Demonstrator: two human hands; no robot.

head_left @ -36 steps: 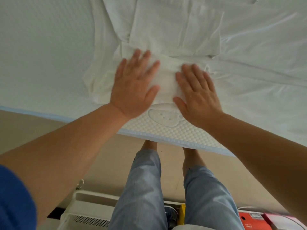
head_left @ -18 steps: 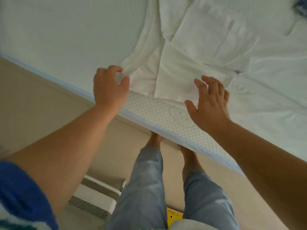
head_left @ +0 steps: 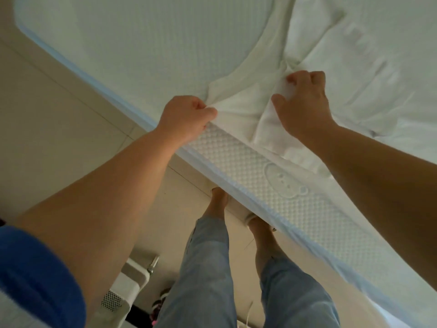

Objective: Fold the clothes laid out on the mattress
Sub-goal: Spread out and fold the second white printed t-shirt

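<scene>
Left hand (head_left: 186,119), at frame centre, is curled into a fist, thumb and fingers pinching the near-left edge of the white garment (head_left: 246,91); its bare forearm extends from the lower left, where a blue sleeve (head_left: 35,275) shows. Right hand (head_left: 305,102), right of centre and higher in the frame, grips a bunched fold of the same garment with curled fingers, forearm entering from the right edge. The garment lies rumpled near the mattress (head_left: 142,43) edge, which crosses the frame diagonally from upper left to lower right.

White garment (head_left: 243,100) lies bunched and creased at the mattress (head_left: 132,43) edge
</scene>
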